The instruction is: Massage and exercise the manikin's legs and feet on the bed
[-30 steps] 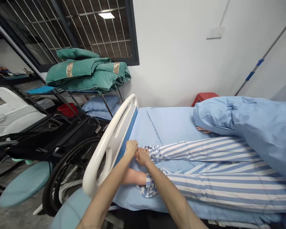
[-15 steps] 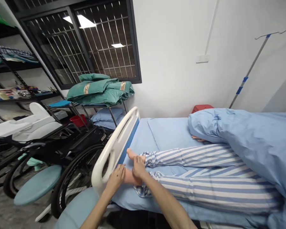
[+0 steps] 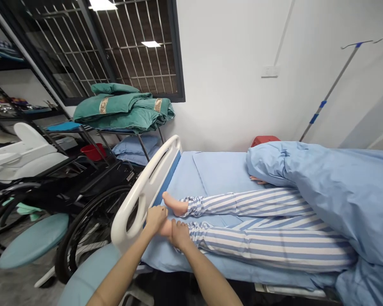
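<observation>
Folds left-hand fingers (image 3: 161, 211) over toe end of near foot (image 3: 166, 228), bent and pressed close together. Wraps right-hand fingers (image 3: 180, 224) over same foot's ankle, curled, close together; can't make out thumbs or undersides of grip. Places left hand (image 3: 155, 219) just right of footboard (image 3: 123, 216), right hand (image 3: 180, 234) slightly farther right of it. Leaves strip of bare skin showing between hands. Holds near foot just right of footboard, toe end toward it.

Next out: bare far foot (image 3: 178, 206), also just right of footboard, toes tipped up, very near left-hand fingers; contact unclear. Farther right from footboard: blue-and-white striped trousers (image 3: 274, 240) on both legs, cuffs gathered near ankles. Under legs, light blue sheet (image 3: 220, 170), running right from footboard. Well right of footboard: bunched blue quilt (image 3: 325, 178) over upper part of lying person, with part of that person's hand (image 3: 258, 180) poking out at quilt's edge.

Left of footboard: black wheelchair (image 3: 92, 191), large wheel near it. Left of footboard's near end: teal round seat (image 3: 92, 272); second one (image 3: 35, 240) farther left. Behind and left of footboard: folded green blankets (image 3: 124, 106) on chairs, blue pillows (image 3: 135, 149) below, red bucket (image 3: 94, 151). Far right of footboard: red stool (image 3: 264, 140), metal drip pole (image 3: 332, 83).
</observation>
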Action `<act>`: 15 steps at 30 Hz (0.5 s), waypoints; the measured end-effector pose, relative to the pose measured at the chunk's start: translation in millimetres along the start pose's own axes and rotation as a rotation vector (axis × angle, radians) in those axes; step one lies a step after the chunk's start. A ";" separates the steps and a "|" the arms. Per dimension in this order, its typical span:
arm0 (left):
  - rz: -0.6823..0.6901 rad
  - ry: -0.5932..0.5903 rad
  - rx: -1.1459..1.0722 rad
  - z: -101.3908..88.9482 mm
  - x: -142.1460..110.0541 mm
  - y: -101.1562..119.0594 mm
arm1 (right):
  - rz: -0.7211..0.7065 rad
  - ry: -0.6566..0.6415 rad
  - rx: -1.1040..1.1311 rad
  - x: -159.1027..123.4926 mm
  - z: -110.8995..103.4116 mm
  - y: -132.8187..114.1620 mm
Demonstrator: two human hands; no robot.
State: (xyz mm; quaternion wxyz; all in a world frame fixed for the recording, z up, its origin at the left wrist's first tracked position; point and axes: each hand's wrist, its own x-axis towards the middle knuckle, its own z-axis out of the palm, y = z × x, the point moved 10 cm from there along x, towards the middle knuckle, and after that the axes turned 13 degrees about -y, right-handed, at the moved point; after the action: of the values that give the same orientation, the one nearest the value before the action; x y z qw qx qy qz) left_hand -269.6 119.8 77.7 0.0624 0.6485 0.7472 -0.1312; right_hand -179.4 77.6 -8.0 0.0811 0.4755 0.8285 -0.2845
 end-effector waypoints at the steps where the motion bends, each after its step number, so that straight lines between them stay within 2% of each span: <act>1: -0.060 0.031 -0.021 0.1 -3.8 -5.6 | 0.007 0.008 0.004 -1.1 -1.1 0.8; 5: -0.365 0.170 -0.253 12.8 -36.4 -37.3 | 0.011 0.040 -0.003 -7.1 -4.5 0.9; 7: -0.434 0.270 -0.350 20.4 -54.9 -44.8 | 0.002 0.042 -0.002 -9.2 -4.5 -0.1; 9: -0.398 0.350 -0.337 22.1 -66.8 -42.8 | -0.005 0.050 0.005 -11.0 -4.7 -0.6; 11: -0.275 0.358 -0.243 20.0 -70.1 -33.5 | -0.008 0.060 0.007 -12.4 -5.0 -1.1; 13: -0.145 0.306 -0.136 16.8 -69.1 -24.3 | -0.010 0.059 0.007 -12.9 -3.9 -1.5; 15: -0.080 0.227 -0.060 11.9 -65.9 -21.3 | -0.007 0.053 0.004 -12.0 -2.3 -1.7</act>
State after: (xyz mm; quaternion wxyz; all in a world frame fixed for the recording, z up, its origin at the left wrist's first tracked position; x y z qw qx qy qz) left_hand -281.6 51.0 86.1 -0.0082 0.6269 0.7782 -0.0368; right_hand -174.2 69.3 -0.6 0.0570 0.4800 0.8315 -0.2739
